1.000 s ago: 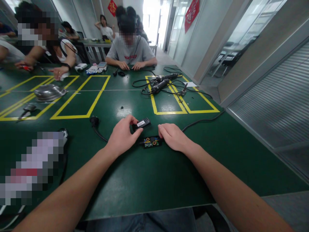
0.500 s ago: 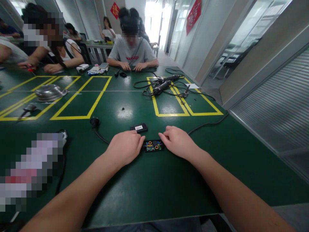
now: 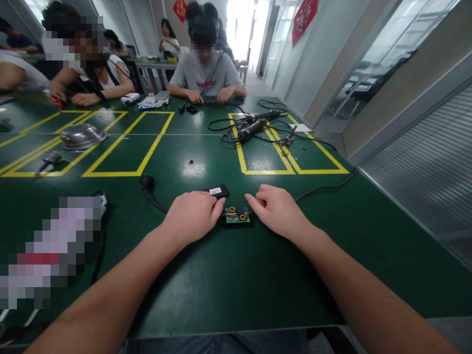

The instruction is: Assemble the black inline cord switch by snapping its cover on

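Observation:
Between my hands a small green circuit board (image 3: 238,216), with copper-coloured ring coils, sits at a black case half whose dark edge shows below it. My left hand (image 3: 193,216) is curled at the board's left end, where a black power cord (image 3: 157,202) runs under it; the thumb points at the board. Curled at the right end is my right hand (image 3: 278,209), where another black cable (image 3: 324,188) leads in; its thumb and forefinger are near the board. My fingertips are mostly hidden. Just beyond lies a black case cover (image 3: 217,190) with a white label, partly behind my left hand.
A black plug (image 3: 147,181) lies left. Corded black tools (image 3: 254,128) and a small metal part (image 3: 290,135) lie on the right. A metal bowl (image 3: 81,136) and a pixelated object (image 3: 55,246) are left. Across the green table (image 3: 236,295) sits a co-worker (image 3: 206,73).
The view has shifted slightly, moving the scene right and up. The board shows more green, with its near edge seemingly raised from the case. My hands keep nearly the same pose.

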{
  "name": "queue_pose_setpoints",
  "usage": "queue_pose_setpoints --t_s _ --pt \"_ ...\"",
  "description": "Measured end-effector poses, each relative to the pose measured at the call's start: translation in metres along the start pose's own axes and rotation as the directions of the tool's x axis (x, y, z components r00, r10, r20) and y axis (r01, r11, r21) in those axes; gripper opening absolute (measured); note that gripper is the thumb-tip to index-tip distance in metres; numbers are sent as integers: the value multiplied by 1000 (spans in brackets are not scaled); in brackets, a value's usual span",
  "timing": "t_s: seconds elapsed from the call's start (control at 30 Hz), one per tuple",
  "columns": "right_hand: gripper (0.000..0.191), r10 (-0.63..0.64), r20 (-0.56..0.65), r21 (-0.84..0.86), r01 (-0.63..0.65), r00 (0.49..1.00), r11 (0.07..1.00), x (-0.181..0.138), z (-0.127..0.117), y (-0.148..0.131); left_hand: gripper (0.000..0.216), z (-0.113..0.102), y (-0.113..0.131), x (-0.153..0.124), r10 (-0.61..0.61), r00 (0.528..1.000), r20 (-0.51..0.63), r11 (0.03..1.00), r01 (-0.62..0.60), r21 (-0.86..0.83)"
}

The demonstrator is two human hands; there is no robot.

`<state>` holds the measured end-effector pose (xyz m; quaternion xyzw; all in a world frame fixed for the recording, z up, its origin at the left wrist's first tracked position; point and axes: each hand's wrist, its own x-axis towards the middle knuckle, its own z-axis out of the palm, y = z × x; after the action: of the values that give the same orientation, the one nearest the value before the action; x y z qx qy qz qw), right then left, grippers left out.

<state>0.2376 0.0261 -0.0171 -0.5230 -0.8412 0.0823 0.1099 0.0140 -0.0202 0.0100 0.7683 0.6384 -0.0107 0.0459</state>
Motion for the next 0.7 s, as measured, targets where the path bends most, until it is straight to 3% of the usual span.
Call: queue_pose_setpoints --t_s 0.23,0.7 --pt "58 -84 85 43 81 993 996 5 6 6 58 7 -2 2 60 993 99 996 -65 52" --pt "57 -195 102 46 191 976 981 7 7 13 56 8 -5 5 152 986 65 987 -155 41"
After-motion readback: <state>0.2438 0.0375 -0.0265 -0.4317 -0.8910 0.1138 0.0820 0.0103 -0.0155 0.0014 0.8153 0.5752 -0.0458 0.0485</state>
